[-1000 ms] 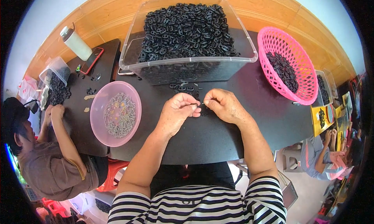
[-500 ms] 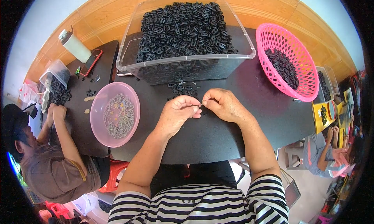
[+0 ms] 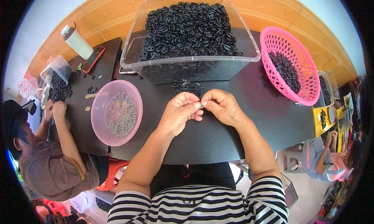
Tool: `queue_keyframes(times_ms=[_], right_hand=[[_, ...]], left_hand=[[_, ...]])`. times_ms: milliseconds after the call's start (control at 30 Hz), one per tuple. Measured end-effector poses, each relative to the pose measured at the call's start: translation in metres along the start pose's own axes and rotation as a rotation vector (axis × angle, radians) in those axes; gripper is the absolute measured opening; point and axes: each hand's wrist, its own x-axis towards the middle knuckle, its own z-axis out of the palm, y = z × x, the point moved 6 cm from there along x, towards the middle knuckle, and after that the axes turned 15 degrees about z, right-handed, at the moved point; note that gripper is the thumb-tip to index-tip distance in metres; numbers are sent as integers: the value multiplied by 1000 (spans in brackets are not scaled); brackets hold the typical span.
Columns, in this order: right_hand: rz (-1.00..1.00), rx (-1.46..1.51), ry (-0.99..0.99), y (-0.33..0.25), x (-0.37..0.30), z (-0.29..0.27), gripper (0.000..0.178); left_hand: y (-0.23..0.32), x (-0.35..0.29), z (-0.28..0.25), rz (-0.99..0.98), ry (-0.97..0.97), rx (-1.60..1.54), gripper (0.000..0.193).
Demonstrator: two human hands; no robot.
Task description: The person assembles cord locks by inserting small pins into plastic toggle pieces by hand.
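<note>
Over the dark table, my left hand [image 3: 180, 111] and my right hand [image 3: 221, 108] meet with thumbs and forefingers pinched. Whatever lies between the fingertips is too small and covered to make out. Just beyond my fingers lie several small black two-holed pieces [image 3: 188, 87] with a few thin silvery bits among them. Behind these stands a clear plastic tub [image 3: 191, 71] heaped with the same kind of black two-holed pieces [image 3: 191, 33]. To the left, a pink bowl [image 3: 97, 124] holds many small grey spring-like pieces [image 3: 124, 118].
At the right sits a pink lattice basket [image 3: 309, 74] with small black parts. A white bottle [image 3: 80, 44] and a red-edged phone [image 3: 93, 60] lie at the far left. Beside me on the left, a co-worker [image 3: 58, 165] handles black pieces near a tipped clear container [image 3: 56, 68].
My fingertips have come closer together, the left thumb now pressing up to the right hand's fingers. The whole view has shifted slightly.
</note>
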Motion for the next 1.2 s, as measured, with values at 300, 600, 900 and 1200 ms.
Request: queue_keyframes(times_ms=[300,600,900,1200], right_hand=[[153,2,-11,4,1,-7,9],[92,-31,-24,10,2,-3,6],[96,-47,-83,7,0,5,9],[46,-72,-86,1,-1,6,8]], left_hand=[[0,-2,-1,8,-62,48,11],[2,-2,4,4,4,22,14],[1,-2,-2,16,2,126,15],[0,-2,-4,73,-13,143,10]])
